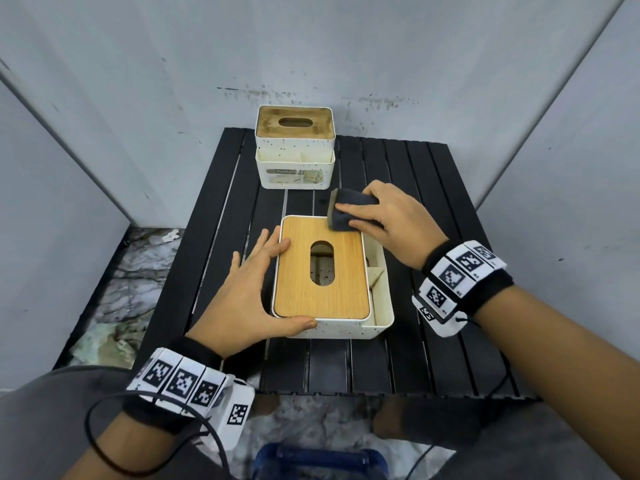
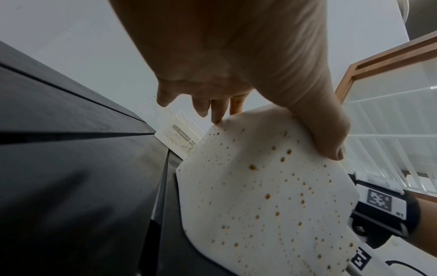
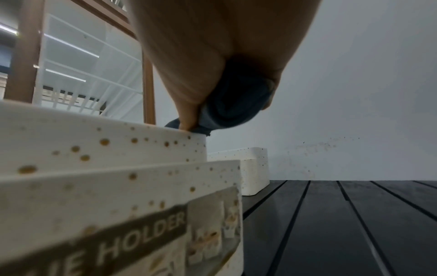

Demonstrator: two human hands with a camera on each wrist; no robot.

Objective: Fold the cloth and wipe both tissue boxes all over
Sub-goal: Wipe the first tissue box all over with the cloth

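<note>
The near tissue box [image 1: 322,271] is white and speckled, with a wooden lid and an oval slot, and stands at the table's middle. My left hand [image 1: 249,289] braces its left side with straight fingers, the thumb lying along the front wall [image 2: 260,186]. My right hand [image 1: 381,223] grips the folded dark grey cloth [image 1: 346,209] and presses it on the lid's far right corner. In the right wrist view the cloth [image 3: 234,104] sits on the box's top edge [image 3: 118,145]. The far tissue box [image 1: 294,150] stands at the table's back edge, untouched.
The black slatted table [image 1: 415,358] has bare room to the right of both boxes and in front of the near one. Grey walls close in behind and at the sides. A blue object [image 1: 318,459] lies below the front edge. Cables hang from both wrists.
</note>
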